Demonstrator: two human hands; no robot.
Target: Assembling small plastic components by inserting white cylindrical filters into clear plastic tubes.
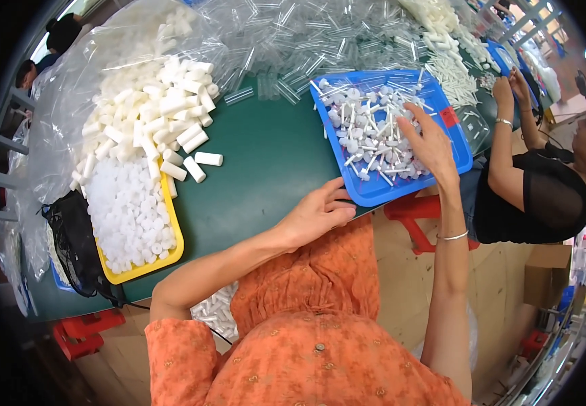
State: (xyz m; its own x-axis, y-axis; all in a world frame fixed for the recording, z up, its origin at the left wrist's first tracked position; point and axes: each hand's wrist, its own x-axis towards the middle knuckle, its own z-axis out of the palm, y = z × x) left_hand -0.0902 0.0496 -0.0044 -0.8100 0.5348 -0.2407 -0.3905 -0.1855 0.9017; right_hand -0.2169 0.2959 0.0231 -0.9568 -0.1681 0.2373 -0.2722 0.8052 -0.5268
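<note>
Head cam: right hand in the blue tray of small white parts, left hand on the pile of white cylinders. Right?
Not quite: the left hand isn't on the white cylinders. The head view shows it at the near edge of the green table, by the blue tray's near-left corner. The right hand is as you say.

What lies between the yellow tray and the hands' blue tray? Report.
Head view: green table, white rolls by yellow tray, left hand by blue tray.
</note>
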